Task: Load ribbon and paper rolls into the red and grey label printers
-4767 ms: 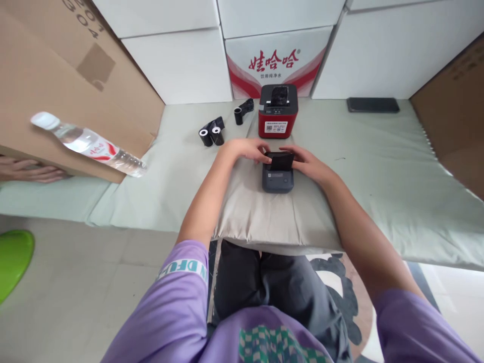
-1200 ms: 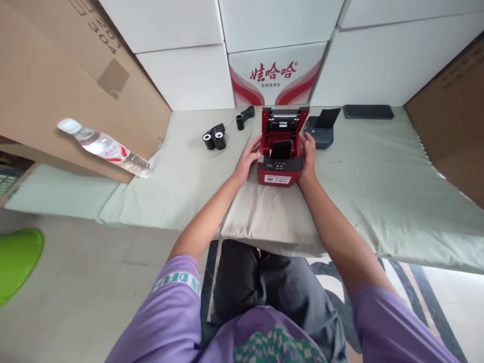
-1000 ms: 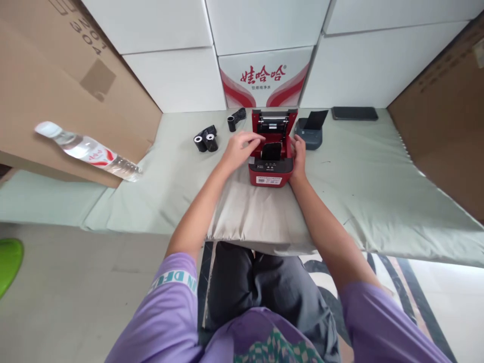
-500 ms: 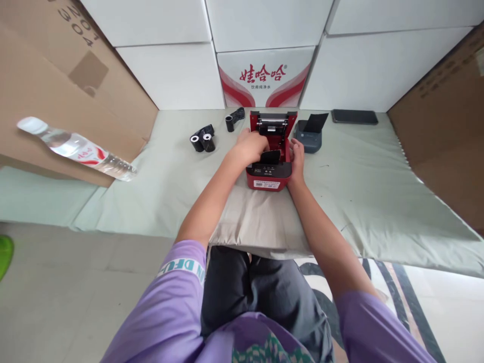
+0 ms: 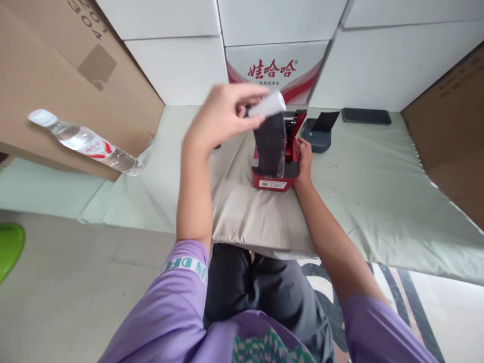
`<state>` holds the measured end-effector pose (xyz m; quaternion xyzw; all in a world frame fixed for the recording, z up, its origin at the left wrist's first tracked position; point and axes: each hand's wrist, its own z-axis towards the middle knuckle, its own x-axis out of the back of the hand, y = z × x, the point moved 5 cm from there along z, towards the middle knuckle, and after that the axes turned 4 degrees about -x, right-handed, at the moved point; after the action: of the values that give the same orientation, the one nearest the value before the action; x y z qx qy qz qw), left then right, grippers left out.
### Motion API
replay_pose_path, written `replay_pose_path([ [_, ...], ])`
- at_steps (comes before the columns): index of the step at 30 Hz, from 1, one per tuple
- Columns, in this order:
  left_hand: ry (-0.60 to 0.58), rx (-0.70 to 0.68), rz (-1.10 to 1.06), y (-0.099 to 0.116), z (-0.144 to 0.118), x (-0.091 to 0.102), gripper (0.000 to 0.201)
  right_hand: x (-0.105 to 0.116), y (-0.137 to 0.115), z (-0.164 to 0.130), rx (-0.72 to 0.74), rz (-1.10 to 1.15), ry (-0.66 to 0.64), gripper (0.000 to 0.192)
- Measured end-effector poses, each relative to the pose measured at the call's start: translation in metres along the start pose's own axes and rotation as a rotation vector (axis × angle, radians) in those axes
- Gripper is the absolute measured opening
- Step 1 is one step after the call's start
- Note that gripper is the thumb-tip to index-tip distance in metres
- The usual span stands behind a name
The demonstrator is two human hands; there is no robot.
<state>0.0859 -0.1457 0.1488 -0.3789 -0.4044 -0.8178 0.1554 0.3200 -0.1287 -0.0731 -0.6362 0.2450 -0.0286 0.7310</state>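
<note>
My left hand (image 5: 223, 116) is raised above the red label printer (image 5: 258, 180), thumb and fingers closed on a white paper roll (image 5: 269, 105). From this roll a black strip (image 5: 270, 146) hangs down over the printer's front. The printer stands near the table's front edge with its lid (image 5: 300, 121) up. My right hand (image 5: 304, 160) is curled against the printer's right side, holding it. The strip covers much of the printer's inside. Motion blurs my left hand a little.
Behind the printer to the right are a small dark grey printer (image 5: 320, 143) with a black strip sticking out and a black phone (image 5: 366, 116). A water bottle (image 5: 88, 144) is at the left. White boxes (image 5: 172, 70) line the back; cardboard boxes (image 5: 124, 91) flank the cloth-covered table (image 5: 378, 201).
My left hand has come up out of the printer with the roll, pulling the black strip upward. It now blocks the small black rolls on the left. My right hand stays at the printer.
</note>
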Motion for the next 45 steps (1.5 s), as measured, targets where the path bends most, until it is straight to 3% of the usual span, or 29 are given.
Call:
replay_pose_path([
  [2, 0.160, 0.063, -0.004, -0.024, -0.005, 0.023, 0.048, 0.001, 0.001, 0.001, 0.001, -0.005, 0.003, 0.071],
  [4, 0.232, 0.199, -0.044, -0.063, -0.007, 0.030, 0.052, 0.002, 0.002, 0.001, 0.011, -0.005, -0.002, 0.069],
  [8, 0.360, 0.432, -0.153, -0.144, -0.004, 0.017, 0.054, 0.004, 0.001, 0.002, 0.025, -0.025, -0.018, 0.069],
  [11, 0.488, 0.538, -0.156, -0.179, -0.004, 0.005, 0.055, 0.004, 0.001, 0.003, 0.026, -0.040, -0.017, 0.069],
  [13, 0.526, 0.576, -0.048, -0.184, -0.006, 0.000, 0.053, 0.005, 0.000, 0.004, 0.028, -0.052, -0.010, 0.069],
  [17, 0.490, 0.600, 0.161, -0.171, -0.007, -0.014, 0.036, 0.007, 0.000, 0.005, 0.035, -0.065, 0.010, 0.067],
  [23, 0.371, 0.475, 0.187, -0.157, 0.003, -0.036, 0.020, 0.009, -0.001, 0.005, 0.043, -0.089, 0.013, 0.063],
  [29, 0.288, 0.458, 0.153, -0.167, 0.006, -0.045, 0.032, 0.008, -0.003, 0.007, 0.065, -0.120, -0.001, 0.057],
  [33, 0.162, 0.493, 0.340, -0.173, 0.006, -0.066, 0.029, 0.008, -0.003, 0.008, 0.062, -0.111, 0.000, 0.054],
  [37, 0.155, 0.476, 0.465, -0.169, 0.008, -0.084, 0.026, 0.006, -0.003, 0.007, 0.046, -0.101, -0.007, 0.054],
  [40, 0.230, 0.490, 0.389, -0.165, 0.008, -0.070, 0.033, 0.005, -0.004, 0.005, 0.046, -0.091, -0.001, 0.053],
  [43, 0.356, 0.566, 0.337, -0.173, -0.003, -0.024, 0.034, 0.005, -0.004, 0.004, 0.049, -0.081, -0.002, 0.053],
  [45, 0.375, 0.643, 0.419, -0.188, -0.016, 0.010, 0.030, 0.006, -0.003, 0.005, 0.044, -0.076, 0.002, 0.053],
])
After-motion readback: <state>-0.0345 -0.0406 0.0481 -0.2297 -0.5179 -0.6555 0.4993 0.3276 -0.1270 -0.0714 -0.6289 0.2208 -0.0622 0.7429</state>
